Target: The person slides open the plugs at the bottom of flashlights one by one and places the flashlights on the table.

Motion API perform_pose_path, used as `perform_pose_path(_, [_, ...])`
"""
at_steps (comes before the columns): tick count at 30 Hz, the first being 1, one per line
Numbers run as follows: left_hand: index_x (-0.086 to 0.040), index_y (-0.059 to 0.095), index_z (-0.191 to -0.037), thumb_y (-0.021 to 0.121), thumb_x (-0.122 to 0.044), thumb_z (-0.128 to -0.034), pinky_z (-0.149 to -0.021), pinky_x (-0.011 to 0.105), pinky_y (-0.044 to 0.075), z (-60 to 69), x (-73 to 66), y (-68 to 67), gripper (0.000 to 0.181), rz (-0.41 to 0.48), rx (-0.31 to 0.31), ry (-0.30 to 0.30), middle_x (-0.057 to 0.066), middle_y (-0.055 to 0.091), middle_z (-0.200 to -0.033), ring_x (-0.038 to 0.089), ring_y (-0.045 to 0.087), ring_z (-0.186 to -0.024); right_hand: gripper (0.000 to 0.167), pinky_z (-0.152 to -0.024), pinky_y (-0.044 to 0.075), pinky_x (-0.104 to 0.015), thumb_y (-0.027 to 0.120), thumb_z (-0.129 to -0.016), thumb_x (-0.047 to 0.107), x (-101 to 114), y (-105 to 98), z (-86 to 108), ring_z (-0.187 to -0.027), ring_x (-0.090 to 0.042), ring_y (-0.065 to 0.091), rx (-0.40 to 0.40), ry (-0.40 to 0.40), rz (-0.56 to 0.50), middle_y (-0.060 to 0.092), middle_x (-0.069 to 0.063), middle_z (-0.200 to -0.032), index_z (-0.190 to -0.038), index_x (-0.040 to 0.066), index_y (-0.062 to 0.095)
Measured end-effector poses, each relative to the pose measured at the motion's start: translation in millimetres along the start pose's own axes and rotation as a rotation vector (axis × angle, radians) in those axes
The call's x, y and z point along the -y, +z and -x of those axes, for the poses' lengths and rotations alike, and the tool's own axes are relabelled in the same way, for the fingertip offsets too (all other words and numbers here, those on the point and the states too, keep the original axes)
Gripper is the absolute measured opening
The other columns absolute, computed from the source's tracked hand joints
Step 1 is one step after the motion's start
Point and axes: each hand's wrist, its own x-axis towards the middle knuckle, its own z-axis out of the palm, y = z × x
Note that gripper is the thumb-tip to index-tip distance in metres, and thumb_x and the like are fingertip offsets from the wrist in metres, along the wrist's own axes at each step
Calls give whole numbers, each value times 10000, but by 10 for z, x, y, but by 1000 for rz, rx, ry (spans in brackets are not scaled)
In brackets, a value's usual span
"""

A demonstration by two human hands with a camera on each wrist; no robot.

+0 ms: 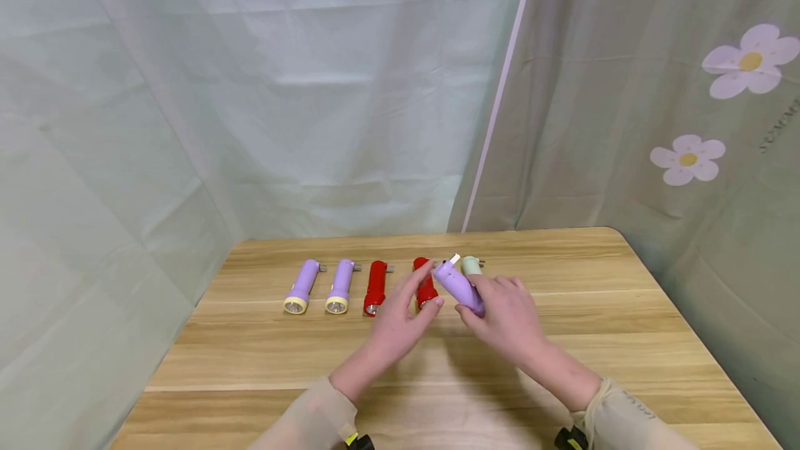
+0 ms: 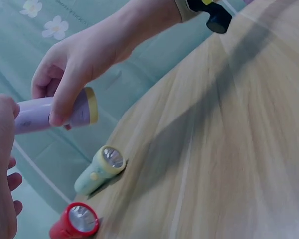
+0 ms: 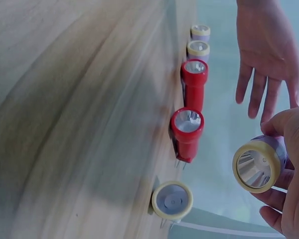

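Note:
My right hand (image 1: 509,314) grips a purple flashlight (image 1: 458,287) above the table, thumb and fingers round its body. Fold-out plug prongs (image 1: 455,258) stick out of its tail end, which points up toward the left. In the right wrist view its cream-rimmed lens (image 3: 255,169) faces the camera. Beside the tail end is my left hand (image 1: 398,318), fingers extended and thumb apart. Whether it touches the flashlight I cannot tell. Behind the held flashlight lies a pale green flashlight (image 1: 471,266), partly hidden. A red flashlight (image 1: 426,289) lies behind my left fingers.
Another red flashlight (image 1: 376,285) and two purple ones, a nearer-centre one (image 1: 342,283) and a leftmost one (image 1: 304,282), continue the row on the wooden table (image 1: 262,353). Their prongs stick out to the right. A curtain (image 1: 350,103) hangs behind the table.

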Motion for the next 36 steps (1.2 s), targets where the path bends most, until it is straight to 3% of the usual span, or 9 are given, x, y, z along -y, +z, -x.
perform_pose_path(4, [-514,273,-1570,614,-498,-989,-1003,593,466,-6,14,-49,674,-168,11,27,-28,480,-1510,229,464,-1367,465,-737,390,-382,853,-810,339,-22,-38,-19,-758,-180,574,17,27,5,693,17,-864,-1178,105,694])
perform_pose_path(12, [-296,282,-1623,684,-477,-942,-1120,540,366,0,129,-120,811,-451,46,153,52,494,-1495,269,441,-1382,444,-728,377,-382,850,-814,355,-127,-91,-55,-712,-160,518,30,86,-15,670,22,-827,-1139,93,700])
perform_pose_path(16, [-268,263,-1632,661,-523,-946,-1153,525,324,30,186,-145,833,-553,81,186,72,477,-1502,295,421,-1394,403,-732,391,-392,841,-827,352,-206,-116,-66,-715,-154,543,54,116,-26,672,33,-837,-1118,117,691])
perform_pose_path(20, [-246,279,-1629,640,-562,-950,-1174,539,281,59,218,-169,831,-584,119,181,72,454,-1523,319,389,-1423,407,-727,401,-402,831,-834,341,-284,-140,-76,-751,-155,600,71,139,-29,701,15,-882,-1135,102,697])
perform_pose_path(26, [-242,312,-1617,667,-546,-943,-1185,531,257,108,279,-198,820,-546,143,151,64,453,-1520,289,391,-1418,431,-735,442,-448,819,-845,342,-456,-172,-80,-750,-148,629,68,176,-32,723,-13,-907,-1154,65,704])
perform_pose_path(31, [-257,299,-1619,680,-514,-940,-1203,526,222,164,340,-217,819,-588,183,187,61,445,-1527,271,400,-1410,464,-641,467,-414,791,-870,393,-628,-181,-89,-695,-145,611,95,248,-42,725,-37,-918,-1164,45,700])
perform_pose_path(36, [-269,278,-1624,672,-515,-943,-1202,538,226,229,380,-192,825,-623,235,227,70,442,-1538,269,391,-1419,504,-674,448,-417,764,-888,421,-775,-179,-106,-708,-184,616,135,332,-63,732,-83,-972,-1192,29,673])
